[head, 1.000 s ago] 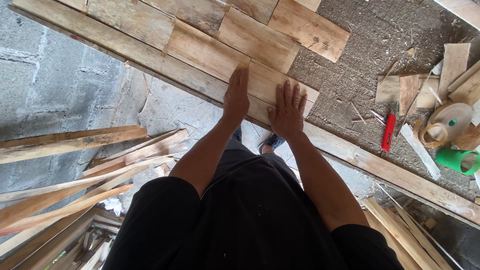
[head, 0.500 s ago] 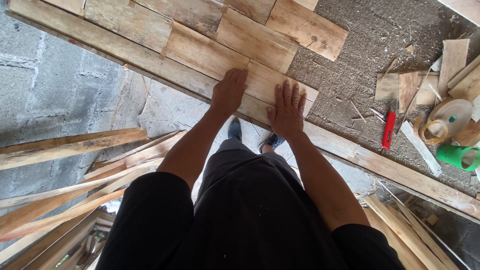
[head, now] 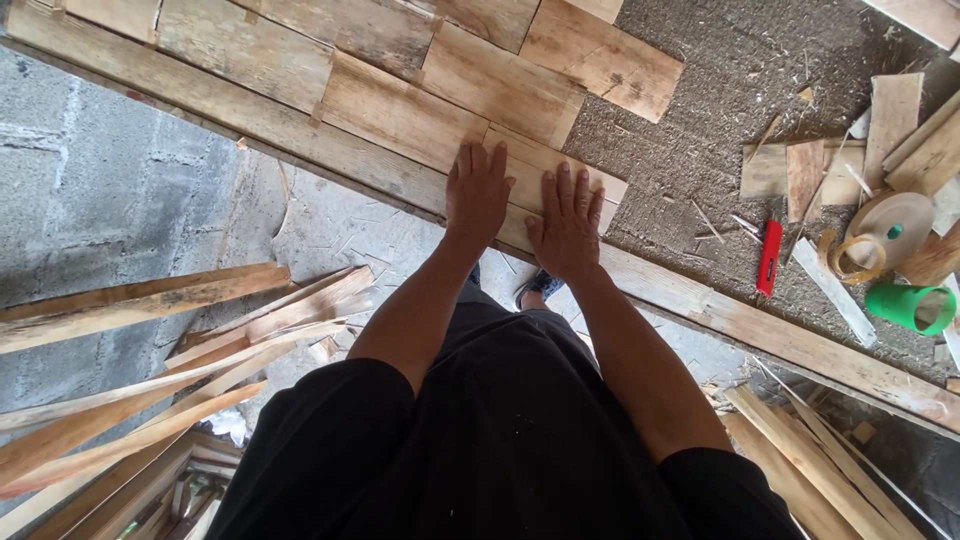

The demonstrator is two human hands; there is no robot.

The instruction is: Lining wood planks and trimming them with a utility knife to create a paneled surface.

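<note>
My left hand [head: 477, 193] and my right hand [head: 567, 221] lie flat, side by side, palms down with fingers spread, on a small wooden piece [head: 528, 170] at the near edge of a board surface. That piece sits against a long wooden edge strip [head: 300, 130] and beside other flat wooden pieces [head: 400, 110] laid in rows over a rough grey-brown panel [head: 720, 90]. Neither hand grips anything.
To the right lie a red utility knife [head: 768, 258], a roll of tape [head: 880, 235], a green cup [head: 912, 307] and wood offcuts [head: 800, 175]. Long wooden slats [head: 150, 390] are piled at lower left and at lower right [head: 820, 460]. A concrete block wall [head: 90, 190] is on the left.
My left hand has slid right and nearer to my right hand, settling flat on the same small piece. My right hand has stayed put.
</note>
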